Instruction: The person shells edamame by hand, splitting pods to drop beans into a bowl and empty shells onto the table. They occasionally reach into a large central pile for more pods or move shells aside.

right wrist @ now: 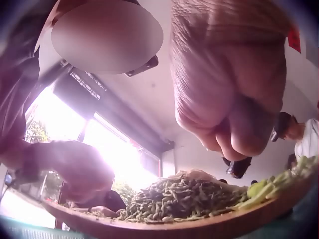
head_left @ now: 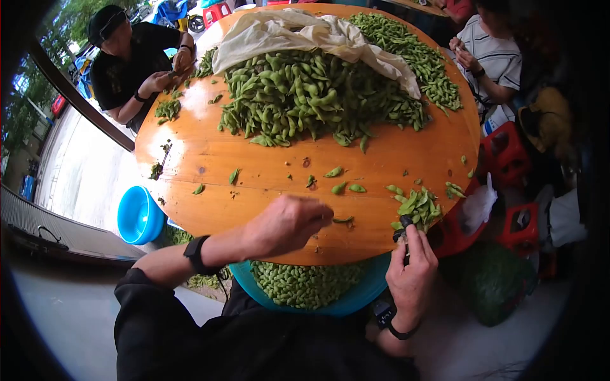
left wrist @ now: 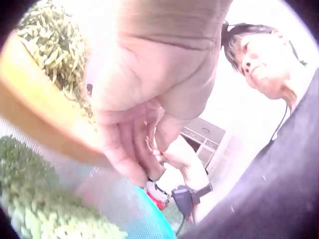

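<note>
Green soybean pods (head_left: pixel 286 95) are heaped on the round wooden table (head_left: pixel 267 165), partly under a pale cloth (head_left: pixel 273 32). My left hand (head_left: pixel 286 225) hovers over the near edge with bent fingers, close to a single pod (head_left: pixel 343 221); the left wrist view shows the thumb against the fingers, and the gap between is hidden. At a small pile of pods (head_left: pixel 419 206), my right hand (head_left: pixel 413 273) has its forefinger and thumb reaching in. Black pieces (right wrist: pixel 238 168) show at those fingertips; I cannot tell whether they grip a pod.
Below the table edge at my lap, a blue basin (head_left: pixel 375 279) holds shelled green beans (head_left: pixel 305 286). Another blue basin (head_left: pixel 140 214) stands at the left. Two people (head_left: pixel 143 63) sit across at the left and right. Red stools (head_left: pixel 508 152) crowd the right side, by a green bag (head_left: pixel 499 279).
</note>
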`<state>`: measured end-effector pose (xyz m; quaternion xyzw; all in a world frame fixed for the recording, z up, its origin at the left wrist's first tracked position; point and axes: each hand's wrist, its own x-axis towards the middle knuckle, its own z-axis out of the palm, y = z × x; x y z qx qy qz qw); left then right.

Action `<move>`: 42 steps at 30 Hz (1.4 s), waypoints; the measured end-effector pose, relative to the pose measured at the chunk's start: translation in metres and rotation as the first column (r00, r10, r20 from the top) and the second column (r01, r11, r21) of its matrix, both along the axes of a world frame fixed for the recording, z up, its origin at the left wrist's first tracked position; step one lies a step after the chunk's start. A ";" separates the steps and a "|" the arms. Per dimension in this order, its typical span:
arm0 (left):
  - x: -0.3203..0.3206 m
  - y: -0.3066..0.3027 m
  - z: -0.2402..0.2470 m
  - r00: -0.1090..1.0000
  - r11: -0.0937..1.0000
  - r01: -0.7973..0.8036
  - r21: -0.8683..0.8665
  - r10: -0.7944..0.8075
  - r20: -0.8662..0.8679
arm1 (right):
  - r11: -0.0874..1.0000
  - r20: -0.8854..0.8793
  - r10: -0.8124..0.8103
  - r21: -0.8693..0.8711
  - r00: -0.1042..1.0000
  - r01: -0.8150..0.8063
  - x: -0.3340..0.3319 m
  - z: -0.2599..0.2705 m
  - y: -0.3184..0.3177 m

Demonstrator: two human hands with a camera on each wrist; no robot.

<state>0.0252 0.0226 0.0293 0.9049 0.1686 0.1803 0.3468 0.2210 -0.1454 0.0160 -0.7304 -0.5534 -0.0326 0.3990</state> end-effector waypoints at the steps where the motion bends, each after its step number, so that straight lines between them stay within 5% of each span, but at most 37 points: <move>1: 0.012 0.014 -0.015 0.995 0.992 -0.094 0.082 0.091 0.042 | 1.000 -0.005 0.005 0.009 1.000 -0.005 -0.003 0.000 -0.001; 3: 0.030 0.034 -0.026 0.990 0.956 -0.131 0.262 0.139 -0.011 | 1.000 -0.026 0.008 0.002 1.000 -0.008 -0.005 -0.006 -0.003; 10: 0.046 0.038 -0.041 0.980 0.931 -0.183 0.317 0.197 -0.013 | 0.999 -0.172 0.040 -0.021 0.984 -0.044 -0.003 -0.016 -0.008; 12: 0.040 0.034 -0.024 0.985 0.983 -0.140 -0.121 0.125 -0.119 | 0.998 -0.298 0.064 -0.007 0.953 -0.069 -0.007 -0.018 -0.002; 14: 0.033 0.026 -0.020 0.989 0.985 -0.130 -0.116 0.120 -0.090 | 0.994 -0.516 0.078 -0.029 0.853 -0.108 -0.010 -0.023 0.006; 17: 0.032 0.025 -0.028 0.985 0.981 -0.171 -0.091 0.169 -0.031 | 0.993 -0.608 0.093 0.001 0.788 -0.116 -0.015 -0.034 0.016; 22: 0.045 0.030 -0.030 0.992 0.992 -0.125 -0.028 0.125 0.012 | 0.992 -0.566 0.104 0.001 0.818 -0.125 -0.017 -0.030 0.016; 24: 0.058 0.031 -0.031 0.998 0.984 0.037 0.174 -0.046 0.049 | 0.994 -0.555 0.087 -0.007 0.827 -0.109 -0.017 -0.028 0.014; 31: 0.090 0.034 -0.045 0.996 0.919 0.086 0.386 -0.072 -0.050 | 0.999 -0.547 0.015 -0.027 0.837 -0.035 -0.009 -0.038 -0.002; 35: 0.099 0.034 -0.042 0.991 0.943 0.072 0.326 -0.031 -0.130 | 0.999 -0.563 0.002 -0.037 0.827 -0.028 -0.009 -0.042 -0.005; 40: 0.091 0.026 -0.031 0.992 0.988 0.077 0.133 -0.090 0.093 | 1.000 -0.514 -0.011 -0.007 0.858 0.009 -0.010 -0.047 -0.004; 42: 0.075 0.012 -0.009 0.994 0.995 0.085 -0.045 -0.082 0.066 | 0.997 -0.852 0.056 0.073 0.520 0.012 -0.017 -0.035 -0.005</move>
